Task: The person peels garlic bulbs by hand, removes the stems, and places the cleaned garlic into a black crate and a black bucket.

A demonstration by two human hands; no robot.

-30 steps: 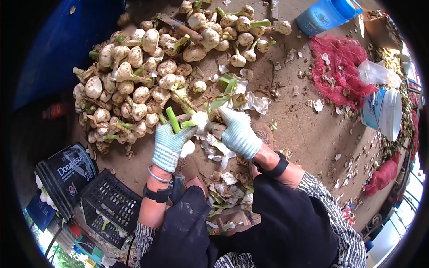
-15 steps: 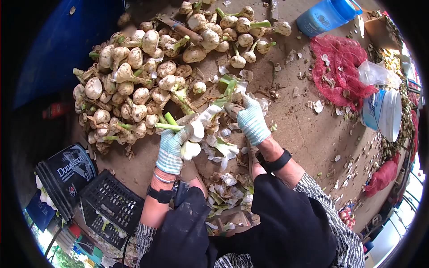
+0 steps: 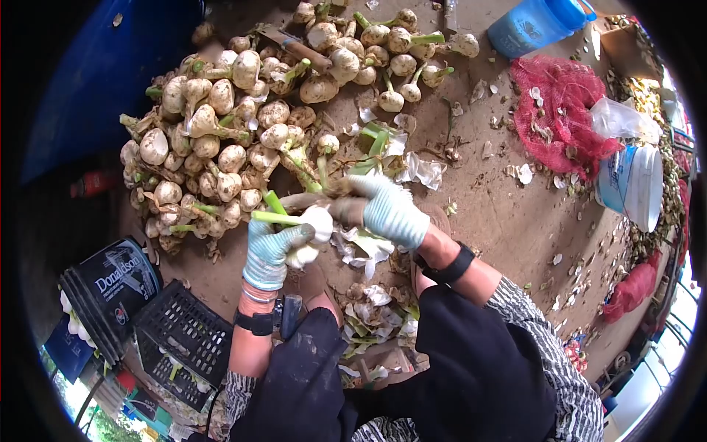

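My left hand, in a striped, dirt-stained glove, is closed around white peeled garlic bulbs with cut green stems pointing left. My right hand, gloved the same way, reaches in from the right. Its fingers point left, a little blurred, with thumb and fingertips apart close beside the upper bulb. Beyond both hands lies a big heap of unpeeled garlic with soil on the skins. Stripped white skin and green leaf rest on the ground past my right hand.
A knife lies on the heap. At left stand a black bucket and a black crate. To the right are a red net bag, a blue jug and a tipped white-blue bucket. Peelings pile between my feet.
My right hand has swung left toward the bulbs, leaving stripped skin on the ground. My left hand, still holding the garlic, has shifted slightly left.
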